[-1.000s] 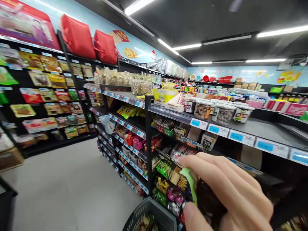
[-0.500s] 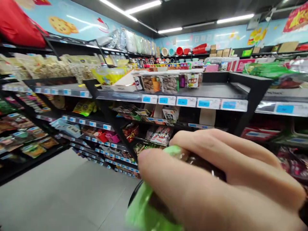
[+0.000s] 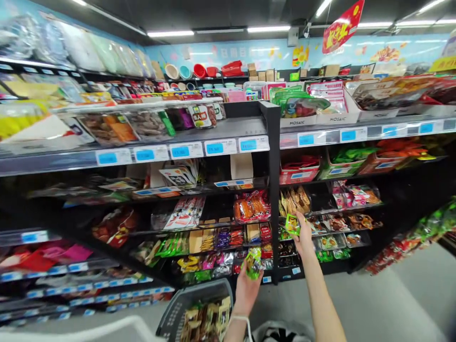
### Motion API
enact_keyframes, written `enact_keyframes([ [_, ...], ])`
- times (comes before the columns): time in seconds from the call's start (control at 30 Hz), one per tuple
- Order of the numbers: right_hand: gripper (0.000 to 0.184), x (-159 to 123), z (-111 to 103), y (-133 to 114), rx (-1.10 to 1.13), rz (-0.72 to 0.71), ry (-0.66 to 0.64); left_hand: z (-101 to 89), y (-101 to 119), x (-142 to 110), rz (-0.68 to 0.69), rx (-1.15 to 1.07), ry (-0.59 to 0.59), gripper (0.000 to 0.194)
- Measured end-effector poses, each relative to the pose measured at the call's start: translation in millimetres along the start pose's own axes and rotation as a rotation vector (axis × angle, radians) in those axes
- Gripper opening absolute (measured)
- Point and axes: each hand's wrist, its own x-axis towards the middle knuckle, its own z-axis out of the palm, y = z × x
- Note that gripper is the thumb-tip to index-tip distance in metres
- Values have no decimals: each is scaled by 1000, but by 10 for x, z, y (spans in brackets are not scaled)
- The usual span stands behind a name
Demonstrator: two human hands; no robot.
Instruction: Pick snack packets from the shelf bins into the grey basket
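My left hand [image 3: 245,287] is closed around a small green snack packet [image 3: 253,262], held low in front of the bottom shelves. My right hand [image 3: 304,237] reaches further out and pinches another small green packet [image 3: 292,224] in front of the middle shelf of the black rack [image 3: 273,190]. A dark shopping basket [image 3: 178,311] with several yellow and brown packets in it hangs below my left forearm.
Black shelving with blue price tags runs left and right, stocked with snack bags, jars and boxes. A black upright post divides two shelf bays. Grey floor lies to the lower right. Bowls and boxes line the far top shelf.
The view has swung right to face the shelves. The right hand, close to the camera with a green packet before, now reaches out to the shelf; the left hand with its packet has come into view.
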Motion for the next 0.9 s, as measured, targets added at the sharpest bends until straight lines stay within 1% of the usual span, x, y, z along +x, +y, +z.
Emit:
enact_keyframes([
  [0.07,42,117,-215,52,74,118,-48,251,12,58,10,-32,1,21],
  [0.13,44,192,-337,44,121,181,-91,498,14,88,0,-77,-29,22],
  [0.23,44,242,-401,28,102,224,-118,803,17,55,19,-159,-123,30],
  [0.33,43,245,-421,45,15,226,-87,993,5,-25,78,-201,-213,30],
  [0.4,41,243,-434,50,-46,201,-80,1066,-14,-55,91,-197,-246,27],
  [0.47,39,249,-445,38,-100,150,-130,1115,-34,-54,106,-189,-268,27],
  [0.5,39,255,-446,28,-131,122,-172,1135,-39,-48,127,-185,-284,32],
  [0.57,40,267,-438,9,-188,77,-248,1172,-32,-37,187,-168,-330,47],
  [0.63,41,271,-418,4,-208,60,-297,1207,-1,-43,259,-139,-390,61],
  [0.7,40,263,-391,20,-186,59,-338,1241,51,-67,320,-111,-445,67],
  [0.77,36,247,-364,53,-148,72,-387,1276,114,-95,371,-94,-473,68],
  [0.9,34,211,-333,128,-84,133,-430,1329,225,-114,435,-66,-456,70],
])
